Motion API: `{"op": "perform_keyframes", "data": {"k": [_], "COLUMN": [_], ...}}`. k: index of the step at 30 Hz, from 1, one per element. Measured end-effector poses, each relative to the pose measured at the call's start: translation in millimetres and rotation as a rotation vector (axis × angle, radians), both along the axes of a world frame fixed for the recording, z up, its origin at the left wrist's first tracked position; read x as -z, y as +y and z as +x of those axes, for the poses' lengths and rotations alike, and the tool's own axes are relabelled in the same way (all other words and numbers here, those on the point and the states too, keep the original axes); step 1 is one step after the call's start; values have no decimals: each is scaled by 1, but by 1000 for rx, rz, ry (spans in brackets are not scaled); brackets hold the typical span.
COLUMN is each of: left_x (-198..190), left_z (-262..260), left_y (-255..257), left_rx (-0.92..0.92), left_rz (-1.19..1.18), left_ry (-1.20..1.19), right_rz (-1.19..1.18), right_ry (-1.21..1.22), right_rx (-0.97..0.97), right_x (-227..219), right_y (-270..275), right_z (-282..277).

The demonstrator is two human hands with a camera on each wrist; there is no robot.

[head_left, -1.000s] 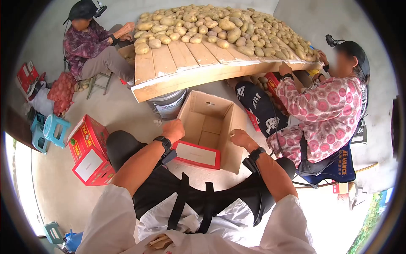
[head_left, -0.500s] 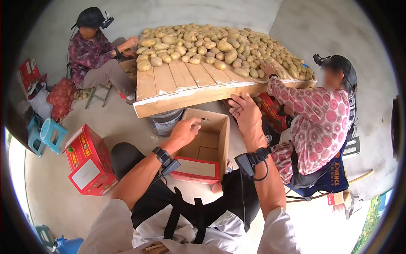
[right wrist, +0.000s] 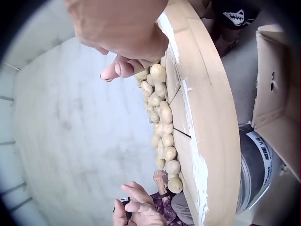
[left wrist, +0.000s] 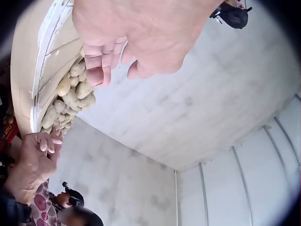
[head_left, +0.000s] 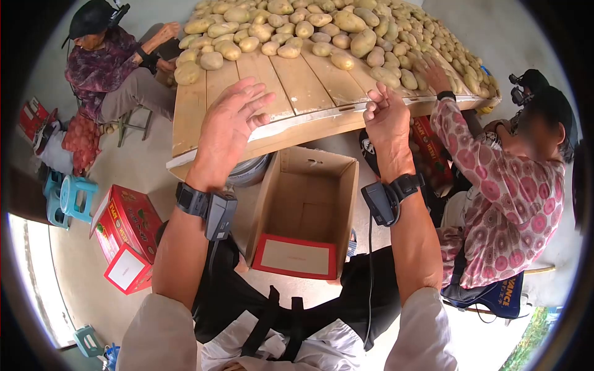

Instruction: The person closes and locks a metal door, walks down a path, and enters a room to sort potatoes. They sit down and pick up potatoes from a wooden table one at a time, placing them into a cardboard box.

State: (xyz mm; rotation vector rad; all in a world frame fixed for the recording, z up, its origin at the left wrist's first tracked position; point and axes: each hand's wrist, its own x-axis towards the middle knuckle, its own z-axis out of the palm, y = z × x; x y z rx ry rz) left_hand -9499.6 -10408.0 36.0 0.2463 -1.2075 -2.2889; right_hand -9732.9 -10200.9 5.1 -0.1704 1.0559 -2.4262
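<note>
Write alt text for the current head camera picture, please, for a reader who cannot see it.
A left hand and a right hand are raised, holding nothing, near a wooden table with many potatoes. Below stands an open cardboard box; a red box stands at left, and people sit on both sides.

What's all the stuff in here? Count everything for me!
Wooden table: one, pale brown, top
Potatoes: lots, yellow-brown, on table
Open box: one, brown and red, below table edge
Red boxes: at least two, red, left and right
Bucket: one, grey, under table
Blue stools: two, blue, far left
Mesh sack: one, red, left
People: three, mixed colours, left and right
Left hand: one, bare, near table edge
Right hand: one, bare, near table edge
</note>
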Motion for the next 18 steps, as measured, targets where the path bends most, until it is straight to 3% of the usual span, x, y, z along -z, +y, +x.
{"op": "perform_keyframes", "data": {"k": [4, 7, 8, 10, 12, 15, 18], "left_x": [8, 14, 13, 11, 10, 16, 19], "left_z": [-6, -8, -8, -8, -8, -11, -17], "left_y": [-15, -27, -29, -35, -44, -57, -66], "left_rx": [-17, 10, 13, 21, 9, 18, 8], "left_rz": [-6, -12, -21, -27, -14, 27, 60], "left_ry": [-130, -154, -163, -166, -166, -143, -157], "right_rz": [131, 718, 729, 1075, 1060, 1342, 1492], "right_ry": [76, 622, 620, 981, 1060, 1277, 1321], "right_rx": [56, 151, 150, 167, 145, 77, 79], "right_x": [0, 13, 19, 17, 16, 17, 22], "right_y": [-28, -53, -57, -64, -68, -82, -94], "right_z": [-20, -49, -61, -76, -89, -117, -128]}}
